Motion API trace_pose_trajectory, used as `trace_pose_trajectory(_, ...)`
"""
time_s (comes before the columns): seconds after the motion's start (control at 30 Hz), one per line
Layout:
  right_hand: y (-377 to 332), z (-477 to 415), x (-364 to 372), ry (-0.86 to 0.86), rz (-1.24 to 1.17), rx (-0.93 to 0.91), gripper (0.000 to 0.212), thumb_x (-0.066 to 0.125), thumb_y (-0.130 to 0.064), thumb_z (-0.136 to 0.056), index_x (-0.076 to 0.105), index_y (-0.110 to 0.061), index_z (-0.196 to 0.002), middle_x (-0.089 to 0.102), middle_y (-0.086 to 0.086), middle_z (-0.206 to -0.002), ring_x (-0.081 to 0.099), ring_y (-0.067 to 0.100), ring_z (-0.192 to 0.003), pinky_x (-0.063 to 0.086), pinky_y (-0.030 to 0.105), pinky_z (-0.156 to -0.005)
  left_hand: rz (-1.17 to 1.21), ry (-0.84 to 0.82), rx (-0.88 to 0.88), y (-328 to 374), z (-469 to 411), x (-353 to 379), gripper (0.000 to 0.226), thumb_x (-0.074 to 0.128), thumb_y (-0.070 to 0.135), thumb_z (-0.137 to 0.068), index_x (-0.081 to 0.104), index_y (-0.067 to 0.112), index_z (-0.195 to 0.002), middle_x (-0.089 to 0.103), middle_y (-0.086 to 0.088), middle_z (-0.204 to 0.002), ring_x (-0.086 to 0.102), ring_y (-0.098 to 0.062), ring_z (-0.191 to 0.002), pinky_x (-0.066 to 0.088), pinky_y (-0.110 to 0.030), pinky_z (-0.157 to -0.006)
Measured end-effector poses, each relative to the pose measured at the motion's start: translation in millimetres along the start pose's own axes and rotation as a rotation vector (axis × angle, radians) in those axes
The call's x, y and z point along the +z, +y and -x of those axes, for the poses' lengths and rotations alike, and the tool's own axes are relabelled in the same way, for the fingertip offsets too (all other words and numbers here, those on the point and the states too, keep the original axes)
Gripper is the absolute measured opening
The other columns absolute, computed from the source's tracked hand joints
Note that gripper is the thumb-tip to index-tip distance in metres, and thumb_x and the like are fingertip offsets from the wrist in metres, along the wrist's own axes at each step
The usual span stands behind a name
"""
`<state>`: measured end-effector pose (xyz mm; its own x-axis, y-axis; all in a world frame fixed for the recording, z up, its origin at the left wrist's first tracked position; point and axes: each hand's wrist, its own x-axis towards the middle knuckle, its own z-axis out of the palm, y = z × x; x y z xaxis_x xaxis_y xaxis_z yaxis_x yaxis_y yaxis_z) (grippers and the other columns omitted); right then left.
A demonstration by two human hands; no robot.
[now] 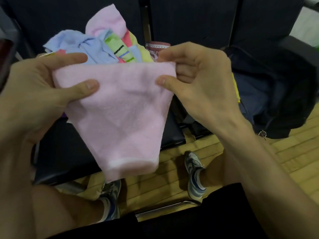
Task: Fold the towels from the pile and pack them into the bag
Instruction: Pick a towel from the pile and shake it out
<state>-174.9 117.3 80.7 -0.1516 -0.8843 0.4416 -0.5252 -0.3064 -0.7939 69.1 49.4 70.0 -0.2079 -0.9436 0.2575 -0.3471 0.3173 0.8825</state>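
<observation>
A pink towel (119, 111) hangs folded in the air in front of me. My left hand (43, 87) pinches its upper left corner between thumb and fingers. My right hand (198, 78) pinches the upper right corner the same way. Behind the towel, a pile of towels (96, 42) in pink, blue, green, yellow and red lies on a dark seat. A dark bag (276, 94) sits open on the seat to the right, with a yellow edge showing at its opening.
Dark chairs (189, 19) stand in a row ahead, their seat front (65, 152) below the towel. A patterned maroon item (155, 49) lies beside the pile. My legs and sneakers (195, 175) rest on the wooden floor (302, 152).
</observation>
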Motion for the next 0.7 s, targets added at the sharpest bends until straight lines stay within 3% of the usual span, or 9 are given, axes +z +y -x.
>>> trace_pose_trajectory(0.07,2,-1,0,0.046,0.068,-0.028,0.030,0.079,-0.011,-0.080,0.072,-0.014,-0.109,0.072,-0.009,-0.101,0.070,0.003,-0.091,0.058,0.022,-0.081,0.036,-0.017,-0.047,-3,0,4,0.036,0.074,0.042,-0.064,0.070,0.040,-0.099,0.072,0.026,-0.097,0.067,0.011,-0.086,0.051,-0.006,-0.061)
trace_pose_trajectory(0.13,4,-3,-1,0.088,0.121,-0.050,0.024,0.078,-0.014,-0.081,0.073,-0.014,-0.104,0.072,-0.010,-0.095,0.070,0.004,-0.085,0.058,0.024,-0.079,-0.016,0.003,-0.055,4,4,9,0.024,0.073,0.041,-0.068,0.072,0.039,-0.092,0.074,0.022,-0.081,0.071,-0.001,-0.072,0.053,-0.011,-0.053)
trace_pose_trajectory(0.23,7,-4,-3,0.115,0.149,-0.061,0.018,0.076,-0.015,-0.082,0.073,-0.015,-0.100,0.072,-0.009,-0.092,0.070,0.004,-0.082,0.058,0.024,-0.076,-0.079,0.043,-0.047,10,5,12,0.010,0.074,0.032,-0.080,0.070,0.038,-0.087,0.072,0.010,-0.075,0.071,-0.003,-0.065,0.051,-0.011,-0.048)
trace_pose_trajectory(0.33,7,-4,-5,0.109,0.155,-0.057,0.016,0.077,-0.018,-0.083,0.072,-0.018,-0.097,0.069,-0.013,-0.086,0.068,0.000,-0.080,0.055,0.014,-0.073,-0.166,0.086,-0.004,11,6,17,0.015,0.072,0.025,-0.085,0.064,0.038,-0.083,0.063,0.015,-0.074,0.064,0.009,-0.058,0.042,-0.005,-0.041)
trace_pose_trajectory(0.4,10,-4,-7,0.083,0.164,-0.046,0.016,0.078,-0.022,-0.082,0.069,-0.025,-0.094,0.065,-0.021,-0.083,0.065,-0.004,-0.077,0.049,0.008,-0.068,-0.214,0.089,0.034,14,8,17,0.015,0.071,0.026,-0.086,0.063,0.038,-0.083,0.060,0.020,-0.065,0.061,0.014,-0.060,0.040,-0.002,-0.043)
trace_pose_trajectory(0.47,19,-5,-6,0.033,0.155,-0.002,0.018,0.078,-0.022,-0.081,0.066,-0.029,-0.092,0.064,-0.021,-0.079,0.060,-0.008,-0.072,0.043,0.005,-0.064,-0.337,0.106,0.137,12,8,14,0.022,0.073,0.029,-0.087,0.058,0.044,-0.081,0.061,0.022,-0.078,0.057,0.011,-0.074,0.040,0.002,-0.060)
trace_pose_trajectory(0.57,39,-6,-3,-0.060,-0.151,0.183,0.018,0.075,-0.012,-0.083,0.064,-0.023,-0.092,0.067,-0.012,-0.070,0.063,-0.005,-0.070,0.048,0.010,-0.068,-0.381,0.064,0.237,6,6,14,0.006,0.067,0.035,-0.089,0.061,0.037,-0.087,0.056,0.010,-0.114,0.047,0.004,-0.105,0.030,0.004,-0.085)
trace_pose_trajectory(0.63,49,-8,-6,-0.127,-0.545,0.301,0.019,0.072,-0.009,-0.082,0.061,-0.016,-0.097,0.067,-0.005,-0.074,0.065,0.005,-0.074,0.053,0.019,-0.071,-0.197,-0.021,0.267,5,8,23,0.006,0.061,0.027,-0.095,0.062,0.030,-0.089,0.064,0.019,-0.097,0.056,0.008,-0.090,0.043,-0.006,-0.075)
trace_pose_trajectory(0.7,59,-8,-8,-0.189,-0.889,0.373,0.032,0.076,-0.020,-0.074,0.061,-0.014,-0.101,0.067,0.001,-0.084,0.065,0.012,-0.082,0.054,0.025,-0.075,-0.059,-0.049,0.313,9,10,34,0.015,0.056,0.019,-0.099,0.060,0.029,-0.089,0.063,0.023,-0.080,0.056,0.005,-0.073,0.042,-0.010,-0.064)
